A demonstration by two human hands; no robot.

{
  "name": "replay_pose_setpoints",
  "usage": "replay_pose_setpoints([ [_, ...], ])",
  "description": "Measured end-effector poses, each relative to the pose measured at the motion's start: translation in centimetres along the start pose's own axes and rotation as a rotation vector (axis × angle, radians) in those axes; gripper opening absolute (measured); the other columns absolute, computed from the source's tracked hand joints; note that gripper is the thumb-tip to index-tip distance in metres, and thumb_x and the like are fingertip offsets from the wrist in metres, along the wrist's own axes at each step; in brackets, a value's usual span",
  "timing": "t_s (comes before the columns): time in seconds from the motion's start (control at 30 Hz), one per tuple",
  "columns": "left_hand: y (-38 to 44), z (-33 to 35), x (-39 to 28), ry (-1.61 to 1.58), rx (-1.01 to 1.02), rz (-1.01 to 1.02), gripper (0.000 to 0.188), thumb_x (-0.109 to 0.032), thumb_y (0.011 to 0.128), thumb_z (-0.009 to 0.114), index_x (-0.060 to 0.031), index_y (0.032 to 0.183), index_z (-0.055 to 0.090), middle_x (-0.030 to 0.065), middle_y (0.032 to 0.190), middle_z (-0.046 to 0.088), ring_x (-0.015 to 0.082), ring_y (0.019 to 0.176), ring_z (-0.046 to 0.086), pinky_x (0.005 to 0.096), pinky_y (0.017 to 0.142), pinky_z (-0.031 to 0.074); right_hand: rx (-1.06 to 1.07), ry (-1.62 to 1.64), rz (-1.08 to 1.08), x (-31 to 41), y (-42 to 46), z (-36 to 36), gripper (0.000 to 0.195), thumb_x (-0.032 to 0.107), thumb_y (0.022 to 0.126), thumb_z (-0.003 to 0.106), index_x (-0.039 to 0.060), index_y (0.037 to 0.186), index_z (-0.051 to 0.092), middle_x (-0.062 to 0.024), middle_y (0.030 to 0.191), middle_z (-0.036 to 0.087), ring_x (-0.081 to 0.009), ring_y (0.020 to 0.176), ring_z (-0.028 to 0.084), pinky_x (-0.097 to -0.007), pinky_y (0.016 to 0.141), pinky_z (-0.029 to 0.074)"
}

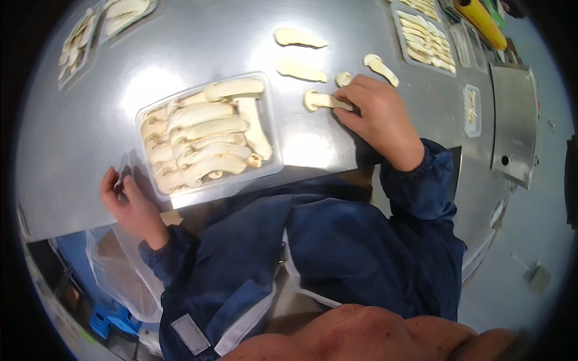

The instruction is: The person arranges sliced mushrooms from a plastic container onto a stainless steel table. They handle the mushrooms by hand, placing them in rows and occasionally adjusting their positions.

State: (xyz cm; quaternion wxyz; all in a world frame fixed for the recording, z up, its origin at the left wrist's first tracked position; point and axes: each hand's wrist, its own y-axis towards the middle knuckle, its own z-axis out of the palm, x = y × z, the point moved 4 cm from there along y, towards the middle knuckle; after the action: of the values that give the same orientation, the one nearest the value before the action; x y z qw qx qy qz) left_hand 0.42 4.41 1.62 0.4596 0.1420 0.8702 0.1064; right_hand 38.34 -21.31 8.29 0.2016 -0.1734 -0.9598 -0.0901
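My right hand point(377, 110) is at the right of centre, its thumb and fingers closed around the stem of a pale mushroom slice point(318, 100) that lies at the steel tabletop. A round-capped piece point(344, 79) shows just beyond those fingers, and another mushroom slice point(381, 70) rests a little farther right. Two longer slices, one above the other point(300, 38), lie farther back. Left of centre stands a clear plastic tray point(275, 149) filled with rows of mushroom slices point(207, 131). Beside its lower left corner my left hand point(128, 198) rests with curled fingers apart, holding nothing that I can see.
More trays of mushroom slices stand at the back left point(79, 45) and back right point(424, 40). A small tray of thin pieces point(472, 110) sits at the right, next to a stainless-steel panel point(515, 122). The table's front edge runs close to my body.
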Motion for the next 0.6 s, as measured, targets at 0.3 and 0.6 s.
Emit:
replay_pose_setpoints([
  [0.3, -0.3, 0.1, -0.9, -0.060, 0.005, 0.037, 0.034, -0.001, 0.102, 0.062, -0.0009, 0.135, 0.063, 0.0109, 0.136, 0.063, 0.0224, 0.121, 0.059, 0.0355, 0.107, 0.047, -0.049, 0.024, 0.029, 1.6, 1.5, -1.2, 0.018, 0.009, 0.079, 0.082, 0.0034, 0.092, 0.071, -0.0122, 0.086, 0.068, -0.0360, 0.076, 0.067, -0.0435, 0.067, 0.052],
  [0.6, -0.2, 0.3, -1.4, -0.015, 0.002, 0.101, 0.035, -0.001, 0.100, 0.063, -0.0001, 0.135, 0.063, 0.0117, 0.136, 0.062, 0.0238, 0.122, 0.059, 0.0365, 0.108, 0.046, -0.048, -0.019, -0.285, 8.3, 7.2, 1.8, 0.021, 0.010, 0.079, 0.083, 0.0060, 0.096, 0.071, -0.0081, 0.089, 0.066, -0.0317, 0.086, 0.065, -0.0423, 0.080, 0.050],
])
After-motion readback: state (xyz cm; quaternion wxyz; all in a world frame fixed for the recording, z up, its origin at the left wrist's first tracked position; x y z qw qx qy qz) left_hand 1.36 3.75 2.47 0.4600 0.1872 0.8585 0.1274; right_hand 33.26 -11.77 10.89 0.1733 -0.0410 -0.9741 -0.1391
